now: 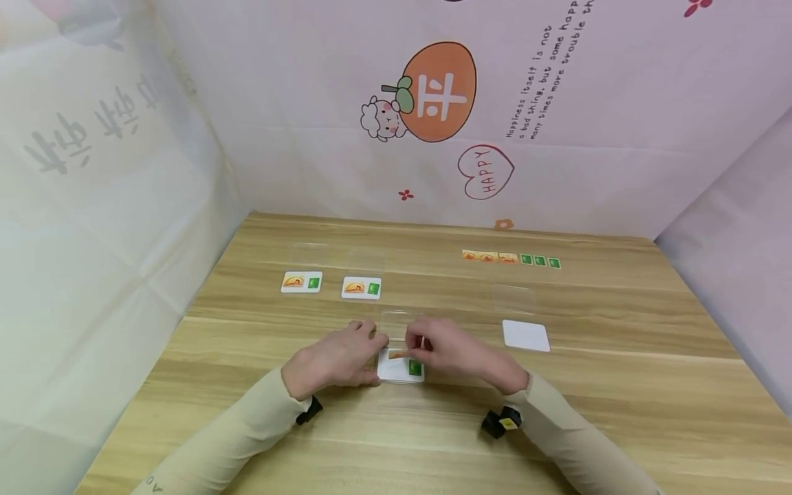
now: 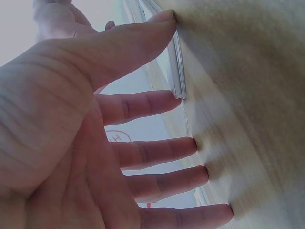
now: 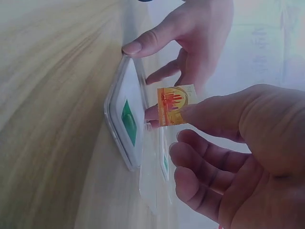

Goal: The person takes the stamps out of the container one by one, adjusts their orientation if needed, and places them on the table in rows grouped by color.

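Observation:
In the head view, a white card (image 1: 391, 372) lies in a shallow clear plastic case at the front middle of the table. It bears a green square (image 3: 128, 123) on its right side. My left hand (image 1: 337, 357) rests at the case's left edge, thumb at the near corner and index finger at the far one, with its fingers straight in the left wrist view. Between thumb and forefinger, my right hand (image 1: 454, 347) pinches a small orange picture piece (image 3: 172, 106), tilted close over the card. The other fingers of that hand are curled, holding nothing.
Two cards (image 1: 301, 291) (image 1: 361, 296) with orange and green pieces lie at left. Faint clear covers (image 1: 309, 254) stand behind them. A blank white card (image 1: 526, 335) lies at right, near another clear cover (image 1: 515, 298). Orange pieces (image 1: 479, 256) and green squares (image 1: 540, 261) line the back.

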The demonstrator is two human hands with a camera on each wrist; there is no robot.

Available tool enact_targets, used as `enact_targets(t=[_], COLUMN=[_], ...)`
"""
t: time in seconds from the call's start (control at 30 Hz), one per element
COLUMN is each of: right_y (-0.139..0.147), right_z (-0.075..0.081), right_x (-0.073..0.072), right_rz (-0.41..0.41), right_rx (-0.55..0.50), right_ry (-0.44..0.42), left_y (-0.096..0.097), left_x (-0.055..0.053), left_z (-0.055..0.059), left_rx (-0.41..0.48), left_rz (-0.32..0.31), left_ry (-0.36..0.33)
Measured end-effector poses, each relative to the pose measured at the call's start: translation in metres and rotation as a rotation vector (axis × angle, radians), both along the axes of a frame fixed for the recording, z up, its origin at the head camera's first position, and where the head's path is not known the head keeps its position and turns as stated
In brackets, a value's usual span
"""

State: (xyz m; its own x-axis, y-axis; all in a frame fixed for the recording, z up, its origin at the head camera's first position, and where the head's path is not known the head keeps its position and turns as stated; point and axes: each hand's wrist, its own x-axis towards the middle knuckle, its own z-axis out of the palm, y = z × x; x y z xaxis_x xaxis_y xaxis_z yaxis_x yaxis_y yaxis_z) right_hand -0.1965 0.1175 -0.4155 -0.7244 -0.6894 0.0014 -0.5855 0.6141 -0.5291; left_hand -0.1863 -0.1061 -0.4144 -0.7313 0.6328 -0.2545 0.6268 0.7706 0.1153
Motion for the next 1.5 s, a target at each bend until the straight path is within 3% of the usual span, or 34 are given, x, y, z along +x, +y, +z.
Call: enact_targets(t=[0.5, 0.87, 1.1, 1.3, 1.5], right_y=[0.005, 0.021, 0.017, 0.019, 0.022], right_z=[0.005, 0.012, 0.013, 0.011, 0.010], right_x=[-0.002, -0.002, -0.008, -0.013, -0.018], right_rz=[0.018, -0.043, -0.003, -0.001, -0.023], right_rx=[-0.029, -0.017, -0.038, -0.048, -0.040], right_ry=[0.031, 0.056, 0.022, 0.004, -0.010], left_y=[0.000, 0.012, 0.003, 0.000, 0.001], left_x=[0.000, -0.001, 0.003, 0.000, 0.000], left_z=[0.000, 0.003, 0.000, -0.001, -0.001], left_rx=[0.001, 0.013, 0.018, 0.022, -0.007], left_rz=[0.006, -0.012, 0.027, -0.011, -0.002], left_ry=[-0.005, -0.008, -0.004, 0.022, 0.009])
